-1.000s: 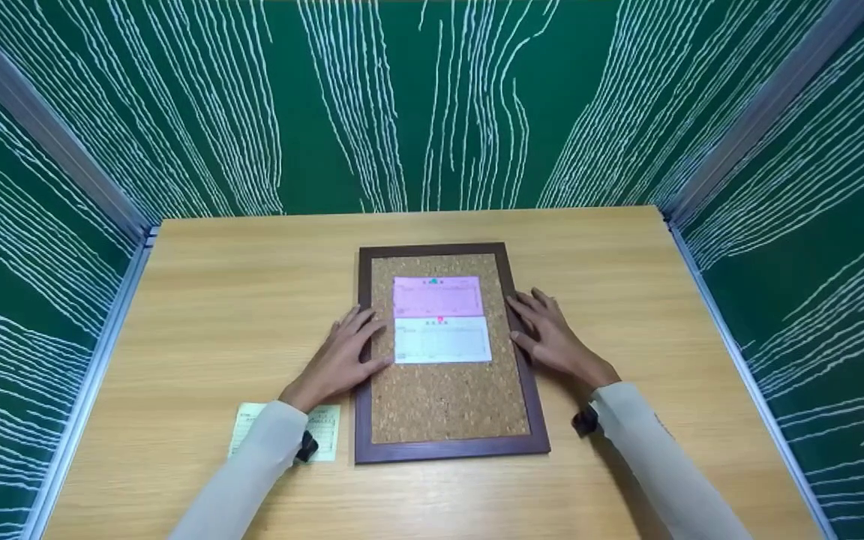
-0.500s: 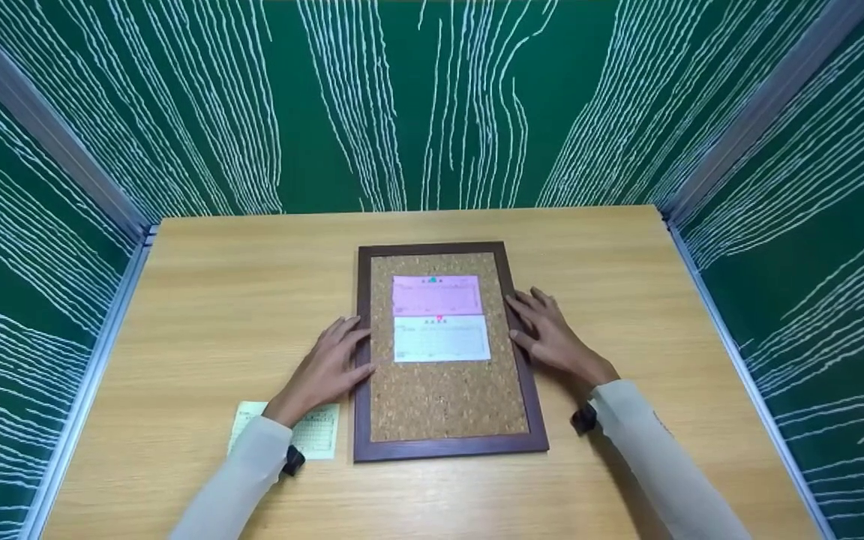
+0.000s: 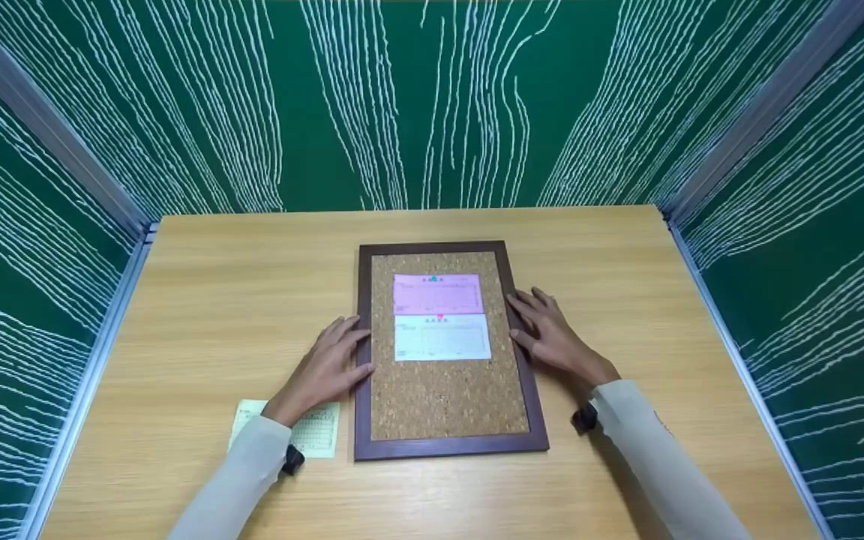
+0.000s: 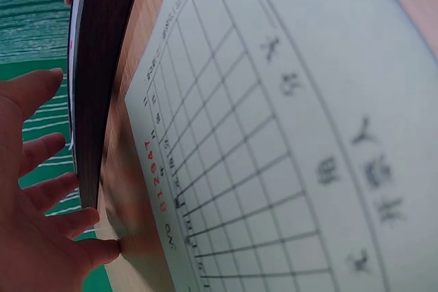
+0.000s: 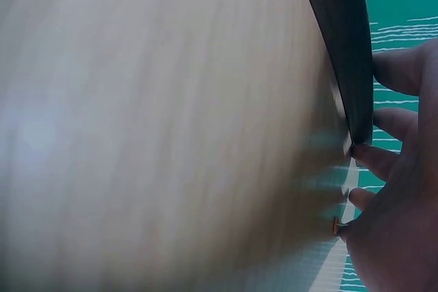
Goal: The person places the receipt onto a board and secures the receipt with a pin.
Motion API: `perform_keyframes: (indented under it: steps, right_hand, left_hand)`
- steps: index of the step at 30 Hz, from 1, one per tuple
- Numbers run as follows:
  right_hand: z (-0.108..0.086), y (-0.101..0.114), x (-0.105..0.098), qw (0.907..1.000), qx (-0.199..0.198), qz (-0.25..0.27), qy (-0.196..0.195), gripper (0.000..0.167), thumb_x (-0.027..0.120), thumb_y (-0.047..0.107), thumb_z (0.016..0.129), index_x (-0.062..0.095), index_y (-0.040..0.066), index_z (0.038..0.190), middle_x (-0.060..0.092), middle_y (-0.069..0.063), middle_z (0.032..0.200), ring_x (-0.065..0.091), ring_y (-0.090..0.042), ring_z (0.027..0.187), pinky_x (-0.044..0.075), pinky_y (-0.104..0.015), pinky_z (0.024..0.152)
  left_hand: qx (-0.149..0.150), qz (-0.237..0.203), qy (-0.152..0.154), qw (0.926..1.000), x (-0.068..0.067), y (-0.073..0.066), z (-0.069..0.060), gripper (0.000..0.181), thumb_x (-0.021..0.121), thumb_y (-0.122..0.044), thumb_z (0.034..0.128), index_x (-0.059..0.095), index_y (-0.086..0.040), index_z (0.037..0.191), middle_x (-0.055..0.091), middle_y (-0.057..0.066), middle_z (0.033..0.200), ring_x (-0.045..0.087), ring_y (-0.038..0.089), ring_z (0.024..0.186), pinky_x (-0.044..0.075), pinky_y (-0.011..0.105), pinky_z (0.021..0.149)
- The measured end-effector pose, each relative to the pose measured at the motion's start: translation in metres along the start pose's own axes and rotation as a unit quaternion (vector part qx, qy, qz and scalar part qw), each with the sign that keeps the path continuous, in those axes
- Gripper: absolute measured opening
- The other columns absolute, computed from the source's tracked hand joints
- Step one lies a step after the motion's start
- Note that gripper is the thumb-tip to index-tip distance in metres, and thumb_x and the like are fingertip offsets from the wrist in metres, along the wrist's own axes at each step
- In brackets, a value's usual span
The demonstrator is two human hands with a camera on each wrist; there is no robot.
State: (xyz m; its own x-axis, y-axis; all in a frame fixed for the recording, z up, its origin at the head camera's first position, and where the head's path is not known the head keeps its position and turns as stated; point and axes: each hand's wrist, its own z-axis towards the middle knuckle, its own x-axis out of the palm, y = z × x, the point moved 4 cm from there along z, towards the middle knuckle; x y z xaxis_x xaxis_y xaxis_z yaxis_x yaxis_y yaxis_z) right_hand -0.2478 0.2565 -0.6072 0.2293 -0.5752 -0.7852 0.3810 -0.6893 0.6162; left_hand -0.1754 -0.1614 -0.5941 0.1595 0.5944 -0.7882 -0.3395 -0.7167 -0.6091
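Note:
A corkboard (image 3: 443, 401) with a dark brown frame lies flat on the table. On its cork are a pink printed slip (image 3: 438, 295) with a green pin (image 3: 433, 279) at its top, and just below it a white printed slip (image 3: 443, 339) with a red pin (image 3: 439, 316). My left hand (image 3: 323, 364) rests fingertips and thumb against the frame's left side, fingers loosely spread. Along the right side, my right hand (image 3: 556, 337) touches the frame with relaxed fingers. A pale green printed form (image 4: 274, 128) lies on the table, partly hidden beneath my left wrist in the head view.
The wooden table (image 3: 252, 277) extends around the board on all sides. Green walls (image 3: 469, 97) with white wavy lines stand behind it and at both sides, joined by grey metal posts (image 3: 769, 112). Black wrist cameras (image 3: 293, 459) sit at both cuffs.
My left hand has drawn back to the left, from reaching over the cork beside the white slip to the frame's left edge. My right hand stays where it was.

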Motion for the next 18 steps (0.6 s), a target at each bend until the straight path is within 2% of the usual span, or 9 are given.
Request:
perform_keyframes:
  steps: [18]
  right_hand:
    - [0.0006,-0.0017,0.0006,1.0,0.0,-0.004,-0.001,0.066,0.065,0.021,0.11,0.041,0.003,0.168,0.033,-0.028,0.175,0.013,-0.054,0.165,0.005,-0.076,0.13]
  left_hand:
    - [0.0,0.007,-0.001,1.0,-0.0003,0.0006,0.001,0.063,0.08,-0.034,0.1019,0.061,-0.004,0.154,0.042,0.021,0.172,0.03,0.05,0.162,0.029,0.069,0.128]
